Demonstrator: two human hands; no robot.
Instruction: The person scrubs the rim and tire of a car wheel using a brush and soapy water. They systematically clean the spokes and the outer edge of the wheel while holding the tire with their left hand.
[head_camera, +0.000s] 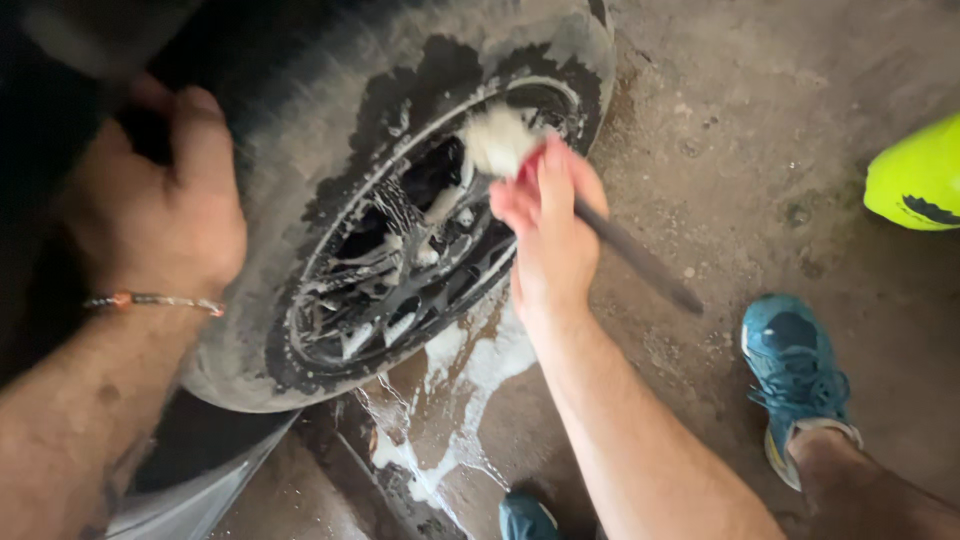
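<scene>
Your right hand (548, 225) is closed around the dark handle of a wheel brush (600, 225), with the soapy white brush head (497, 140) pressed against the upper part of the alloy rim (405, 250). Your left hand (160, 200) is curled over the top of the tire (300, 130), gripping the tread near the dark wheel arch, and a thin bracelet (155, 300) sits on that wrist.

The wheel stands upright in front of you, its spokes streaked with suds, and white foam (470, 390) runs down onto the wet concrete floor (720, 120) below it.

To scrub well here, keep the left hand braced where it is so your body stays steady. Work the brush head into the gaps between the spokes rather than only across their faces, since grime likely sits in the recesses. Let the tip reach the barrel behind the spokes, and use short strokes with light pressure so the handle does not knock the rim. The lower spokes look less foamy, so they probably need more attention.

Mind your footing: your blue sneaker (795, 380) stands near the slick runoff. A bright yellow-green object (915, 180) lies well apart on the right.
</scene>
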